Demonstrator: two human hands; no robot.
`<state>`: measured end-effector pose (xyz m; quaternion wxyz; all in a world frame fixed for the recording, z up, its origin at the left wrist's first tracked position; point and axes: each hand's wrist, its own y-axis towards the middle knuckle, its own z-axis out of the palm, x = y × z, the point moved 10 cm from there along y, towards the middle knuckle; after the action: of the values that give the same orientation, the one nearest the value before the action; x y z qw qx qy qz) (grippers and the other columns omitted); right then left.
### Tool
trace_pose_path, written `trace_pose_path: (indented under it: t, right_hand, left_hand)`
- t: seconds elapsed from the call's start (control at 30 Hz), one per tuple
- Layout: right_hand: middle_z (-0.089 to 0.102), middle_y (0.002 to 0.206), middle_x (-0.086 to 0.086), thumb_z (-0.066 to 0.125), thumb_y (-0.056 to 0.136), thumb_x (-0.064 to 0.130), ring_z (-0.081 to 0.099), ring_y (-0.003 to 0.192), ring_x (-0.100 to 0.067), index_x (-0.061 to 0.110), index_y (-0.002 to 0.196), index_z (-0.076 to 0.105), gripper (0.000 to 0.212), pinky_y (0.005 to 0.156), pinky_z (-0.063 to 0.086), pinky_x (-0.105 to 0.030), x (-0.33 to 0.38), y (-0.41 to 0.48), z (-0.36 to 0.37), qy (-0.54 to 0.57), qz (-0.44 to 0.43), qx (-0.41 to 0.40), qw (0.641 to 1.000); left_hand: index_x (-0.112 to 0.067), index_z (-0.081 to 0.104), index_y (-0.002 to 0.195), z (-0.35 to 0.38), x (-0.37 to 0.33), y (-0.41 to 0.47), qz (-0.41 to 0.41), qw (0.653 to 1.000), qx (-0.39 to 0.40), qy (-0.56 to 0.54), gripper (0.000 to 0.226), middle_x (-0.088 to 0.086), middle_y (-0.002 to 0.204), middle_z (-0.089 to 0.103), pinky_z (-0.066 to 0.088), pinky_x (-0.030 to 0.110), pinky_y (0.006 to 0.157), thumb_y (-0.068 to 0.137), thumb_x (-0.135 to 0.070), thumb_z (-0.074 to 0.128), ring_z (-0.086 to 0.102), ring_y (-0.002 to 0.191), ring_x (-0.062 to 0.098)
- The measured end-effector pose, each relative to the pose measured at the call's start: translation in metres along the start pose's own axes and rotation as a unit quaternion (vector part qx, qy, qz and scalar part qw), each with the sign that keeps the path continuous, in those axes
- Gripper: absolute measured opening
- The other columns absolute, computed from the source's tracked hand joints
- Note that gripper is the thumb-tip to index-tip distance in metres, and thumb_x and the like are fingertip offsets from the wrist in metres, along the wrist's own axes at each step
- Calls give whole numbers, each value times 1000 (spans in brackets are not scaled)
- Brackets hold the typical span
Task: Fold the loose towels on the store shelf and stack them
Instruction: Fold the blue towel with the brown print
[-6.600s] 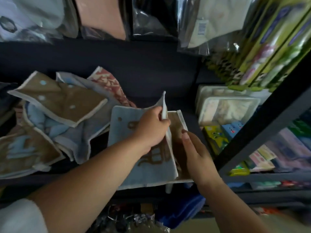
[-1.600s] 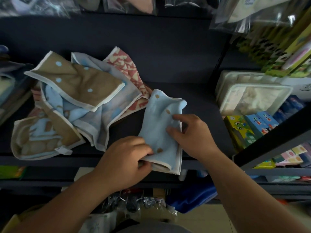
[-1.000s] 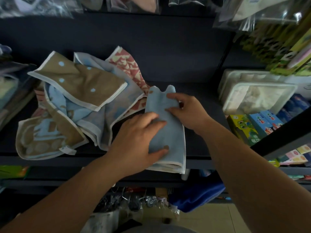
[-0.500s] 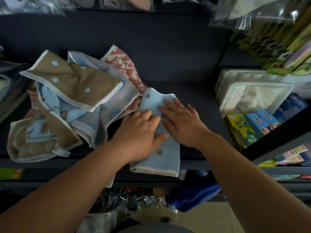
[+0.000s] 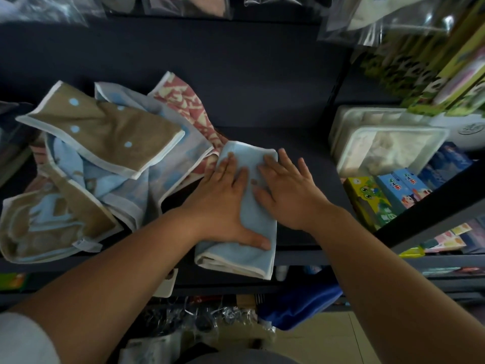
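Observation:
A light blue towel point(image 5: 252, 214) with a cream border lies folded into a narrow strip on the dark shelf point(image 5: 296, 143), its near end hanging over the front edge. My left hand point(image 5: 225, 203) lies flat on its left half, fingers straight, thumb spread across the near end. My right hand point(image 5: 286, 190) presses flat on its right edge, fingers spread. To the left sits a loose heap: a brown towel with blue dots point(image 5: 105, 127) on top, a blue-grey towel point(image 5: 147, 179) under it, a red patterned towel point(image 5: 183, 98) behind, and a brown-and-blue towel point(image 5: 47, 224) at the front.
White plastic-wrapped packs point(image 5: 385, 143) and small colourful boxes point(image 5: 388, 195) fill the shelf to the right, behind a dark upright post point(image 5: 433, 206). Bagged goods point(image 5: 393, 19) hang above. A blue bag point(image 5: 296, 306) and clear wrappers lie on the lower level.
The towel went from half-open to a folded narrow strip. Both hands have slid further up it and now press it flat side by side, fingers spread.

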<state>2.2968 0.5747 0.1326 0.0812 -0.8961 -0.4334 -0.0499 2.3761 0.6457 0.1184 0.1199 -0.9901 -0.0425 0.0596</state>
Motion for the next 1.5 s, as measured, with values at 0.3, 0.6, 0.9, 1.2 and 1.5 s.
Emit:
trace_pose_path:
  t: [0.3,0.6,0.9,1.2,1.5]
  right_hand:
    - [2,168,14,20,104,56,0,155,-13,41,159,7,59,123,-2,-51,32,25,8,-35,-113,42,992]
    - [47,143,-11,19,89,79,46,125,-32,20,141,50,85,99,35,-51,-19,-31,-26,-188,210,24,959]
    - [-7,169,2,18,91,79,-4,155,-25,46,157,3,75,124,-2,-48,-20,-61,5,-14,73,43,996]
    - [-8,167,-16,15,92,76,9,152,-35,28,158,7,82,114,21,-53,-21,-99,3,-54,205,2,977]
    - [-16,167,4,17,100,62,-20,152,-20,23,160,-6,75,124,-8,-46,-32,-83,11,19,172,-5,985]
  left_hand:
    - [-12,-16,158,9,4,-52,-37,999,-14,-15,126,5,167,-22,-7,43,125,70,-95,17,-22,153,16]
    - [-16,73,73,-33,8,-67,28,971,-231,52,13,5,90,62,52,43,71,83,-21,69,56,88,28]
    - [-11,45,145,-22,12,-28,-77,993,-94,-9,70,8,148,42,37,38,111,97,-60,29,42,132,26]
    - [-19,2,162,-30,-13,35,37,993,-32,107,68,-2,170,-8,-1,49,125,103,-43,26,-4,156,17]
    - [-20,43,149,-61,-51,90,90,988,-119,26,51,2,158,38,33,38,113,100,-35,41,39,140,25]
